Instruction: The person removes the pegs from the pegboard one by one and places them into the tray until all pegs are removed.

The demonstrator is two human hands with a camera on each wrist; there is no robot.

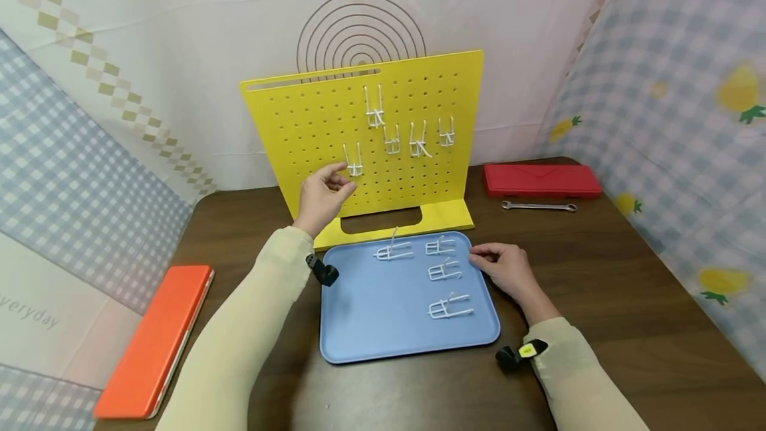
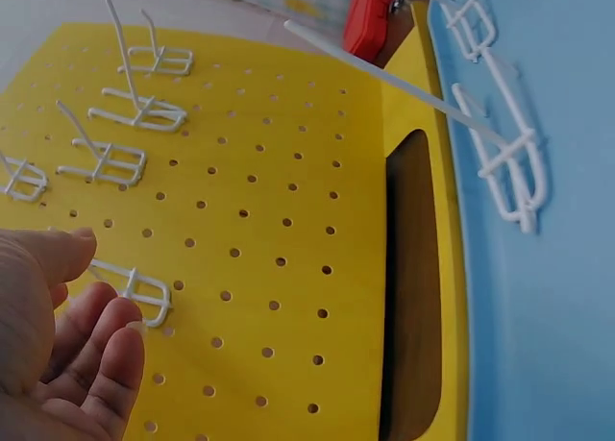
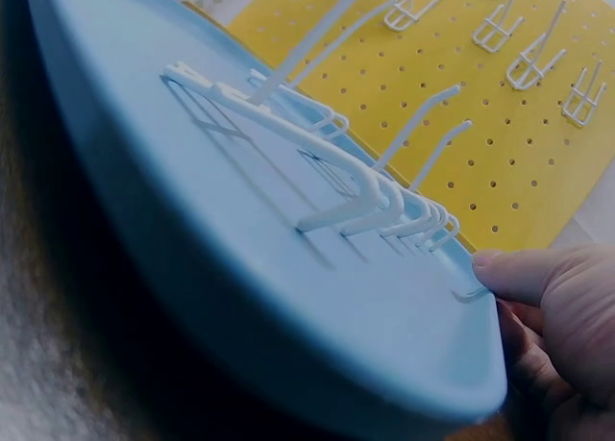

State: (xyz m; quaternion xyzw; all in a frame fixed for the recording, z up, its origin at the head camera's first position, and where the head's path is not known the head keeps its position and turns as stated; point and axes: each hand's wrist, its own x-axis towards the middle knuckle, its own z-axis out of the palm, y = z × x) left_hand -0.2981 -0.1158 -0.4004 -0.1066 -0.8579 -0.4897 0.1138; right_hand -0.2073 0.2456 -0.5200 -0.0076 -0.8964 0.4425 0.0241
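A yellow pegboard stands upright with several white wire hooks on it. My left hand is at the lowest of these hooks, on the board's left half. In the left wrist view, its thumb and loosely bent fingers are apart beside that hook; whether they touch it is unclear. A blue tray lies before the board, carrying several more white wire hooks. My right hand holds the tray's right edge, thumb on the rim and fingers lower on the outside, as the right wrist view shows.
Behind the right hand lie a red case and a metal wrench. An orange case sits at the table's left edge. Patterned cloth hangs behind and along both sides of the brown table.
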